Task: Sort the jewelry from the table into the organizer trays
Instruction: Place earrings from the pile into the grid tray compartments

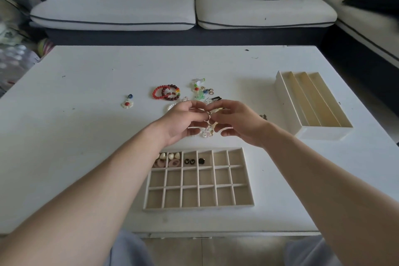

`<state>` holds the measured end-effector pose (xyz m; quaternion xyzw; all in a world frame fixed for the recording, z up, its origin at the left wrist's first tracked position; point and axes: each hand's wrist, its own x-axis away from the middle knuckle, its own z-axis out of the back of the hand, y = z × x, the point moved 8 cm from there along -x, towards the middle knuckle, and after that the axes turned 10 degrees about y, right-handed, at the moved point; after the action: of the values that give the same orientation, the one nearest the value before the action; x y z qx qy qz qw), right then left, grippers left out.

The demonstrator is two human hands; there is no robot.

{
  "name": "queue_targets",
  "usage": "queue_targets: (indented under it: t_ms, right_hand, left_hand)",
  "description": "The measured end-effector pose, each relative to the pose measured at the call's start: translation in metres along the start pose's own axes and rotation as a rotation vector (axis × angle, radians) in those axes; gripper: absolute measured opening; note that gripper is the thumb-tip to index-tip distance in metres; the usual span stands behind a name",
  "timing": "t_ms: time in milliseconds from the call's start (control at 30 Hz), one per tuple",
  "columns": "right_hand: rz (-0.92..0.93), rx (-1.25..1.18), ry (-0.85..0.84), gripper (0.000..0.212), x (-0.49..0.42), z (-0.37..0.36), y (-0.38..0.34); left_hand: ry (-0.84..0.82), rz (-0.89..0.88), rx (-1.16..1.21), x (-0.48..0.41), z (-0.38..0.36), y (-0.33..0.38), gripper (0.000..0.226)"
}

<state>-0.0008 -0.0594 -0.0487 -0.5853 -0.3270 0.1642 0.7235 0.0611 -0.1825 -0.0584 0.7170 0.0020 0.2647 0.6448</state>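
On the white table [86, 136], far left of the loose pieces, lies a white flower-shaped pendant with a red centre and blue bead [127, 102]. Right of it sit two overlapping red beaded bracelets [167, 92], then a small heap of mixed earrings and charms [203, 90]. The left hand [183, 121] and right hand [237, 123] meet fingertip to fingertip, pinching a small metallic piece [208, 112] together above the table. Near them sits a beige grid tray [248, 181], its far-left cells filled. Far right stands a cream long-slotted tray [287, 101].
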Motion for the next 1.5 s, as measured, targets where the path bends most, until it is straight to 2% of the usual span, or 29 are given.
queue_targets:
  t_ms: [167,433,700,867,967,1200,1500]
  right_hand:
    - [-0.012,0.023,0.005,0.003,0.001,0.002,0.001]
    - [-0.038,0.046,0.025,0.005,0.003,0.005,0.0]
    - [-0.052,0.09,0.096,0.006,0.001,0.01,0.002]
    - [-0.066,0.125,0.11,0.005,0.002,0.012,0.003]
    - [-0.015,0.15,0.135,0.006,0.005,0.013,-0.003]
    - [0.161,0.502,0.085,0.019,0.013,-0.001,-0.019]
    - [0.15,0.675,0.038,0.015,0.021,-0.016,-0.01]
  left_hand:
    - [-0.001,0.033,0.05,0.0,-0.002,0.0,0.019]
    - [-0.021,0.073,0.046,0.002,-0.003,-0.002,0.015]
    - [0.05,0.054,0.015,0.005,0.0,-0.001,0.003]
    - [0.081,-0.011,-0.041,0.006,-0.001,0.002,0.013]
    - [0.102,-0.026,-0.093,0.007,0.002,0.002,0.018]
    - [0.091,0.006,-0.251,0.014,0.006,-0.005,0.026]
    - [0.086,-0.059,-0.449,0.03,0.013,-0.008,0.026]
